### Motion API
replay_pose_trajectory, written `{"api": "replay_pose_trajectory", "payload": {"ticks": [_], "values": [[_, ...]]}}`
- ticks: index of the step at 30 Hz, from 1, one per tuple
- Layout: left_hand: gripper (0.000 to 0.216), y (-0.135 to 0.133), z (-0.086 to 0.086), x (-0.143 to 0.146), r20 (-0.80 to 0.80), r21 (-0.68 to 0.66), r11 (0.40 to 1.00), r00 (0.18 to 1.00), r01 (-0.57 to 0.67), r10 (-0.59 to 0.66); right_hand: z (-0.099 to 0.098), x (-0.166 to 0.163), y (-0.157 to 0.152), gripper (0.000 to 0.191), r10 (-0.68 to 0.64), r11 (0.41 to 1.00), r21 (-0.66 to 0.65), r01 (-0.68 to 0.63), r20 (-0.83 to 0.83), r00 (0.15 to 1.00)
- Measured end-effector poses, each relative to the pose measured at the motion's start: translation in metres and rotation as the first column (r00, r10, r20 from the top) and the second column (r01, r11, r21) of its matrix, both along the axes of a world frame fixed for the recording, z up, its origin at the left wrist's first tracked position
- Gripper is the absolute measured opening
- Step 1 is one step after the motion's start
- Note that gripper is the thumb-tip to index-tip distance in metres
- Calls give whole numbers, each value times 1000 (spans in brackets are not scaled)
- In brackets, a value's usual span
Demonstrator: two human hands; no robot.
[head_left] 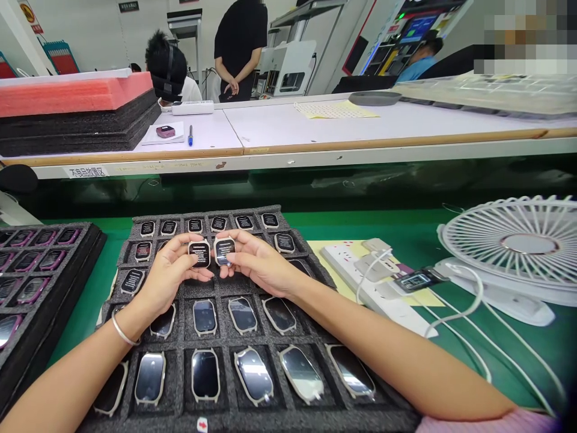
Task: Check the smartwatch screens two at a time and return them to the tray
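Observation:
My left hand (174,264) grips a smartwatch body (201,253) without a strap, its dark screen lit with white text. A second, matching smartwatch (224,251) is pinched in my right hand (255,263), thumb on its lit screen. Both watches are held side by side over a dark foam tray (225,343). In the tray's compartments lie several more light-framed watches. The far rows show text on their screens, while a near watch (205,375) has a dark, reflective screen. My forearms hide some compartments.
At left stands another foam tray (67,264) of purple-framed watches. To the right are a white power strip (374,288), cables and a white fan (514,246). A raised shelf (279,129) runs behind, with pink foam (76,96) and a pen (190,136). People are beyond it.

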State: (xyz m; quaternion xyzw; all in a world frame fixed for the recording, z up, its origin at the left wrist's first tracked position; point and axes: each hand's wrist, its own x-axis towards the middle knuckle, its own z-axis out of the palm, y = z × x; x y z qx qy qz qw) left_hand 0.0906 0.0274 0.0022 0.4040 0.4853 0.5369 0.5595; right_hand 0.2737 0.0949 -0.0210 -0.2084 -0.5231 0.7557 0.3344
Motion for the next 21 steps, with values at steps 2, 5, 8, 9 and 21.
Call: {"api": "replay_pose_trajectory", "payload": {"ticks": [2,5,8,9,21], "values": [[37,0,0,0,-4,-2,1000,1000,1,-1,0,0,0,33,-2,1000,8,2,5,1000],[37,0,0,0,-4,3,1000,1000,1,-1,0,-1,0,33,-5,1000,12,5,8,1000],[35,0,-1,1,-4,9,1000,1000,4,-3,-1,-1,0,32,-11,1000,28,10,18,1000],[35,0,-1,1,-4,10,1000,1000,5,-5,-1,-1,0,31,-12,999,38,11,24,1000],[35,1,-2,-1,-27,26,1000,1000,2,-2,1,0,-1,37,0,997,78,-1,12,1000]]}}
